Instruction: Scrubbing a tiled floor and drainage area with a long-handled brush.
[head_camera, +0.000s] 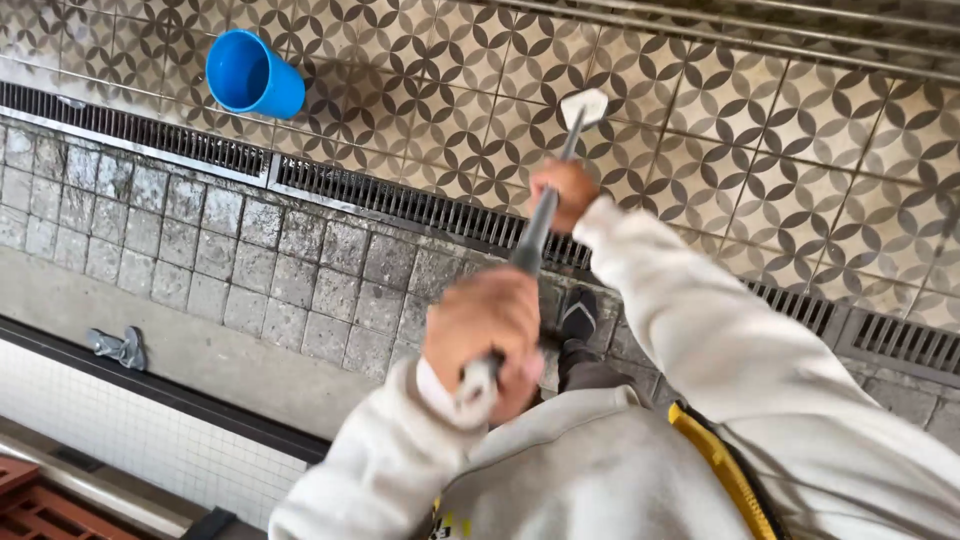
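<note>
Head view, looking straight down the front of a person in a pale grey sweatshirt with a yellow strap at the chest; both hands grip one long-handled tool, a slim grey pole ending in a small flat whitish head. The left hand is wrapped in a closed fist around the near end of the pole, close to the chest; the right hand is closed around it further along, nearer the head. The tool points away from the body, its head over the patterned floor tiles just past a long dark metal drain grate; whether the head touches the tiles cannot be told.

The pole looks rigid and fairly light, likely metal and possibly slick if wet; a two-handed hold spaced along the shaft, as here, seems the steady way to take it.

Around it: a blue plastic cup lies tipped on the tiles, well apart to the left; plain grey square paving runs on the near side of the grate; a dark shoe shows under the pole; a small grey metal fitting lies on a concrete strip at the left; below that, white small-tiled wall and reddish grating. Nothing stands between the tool head and the tiles.
</note>
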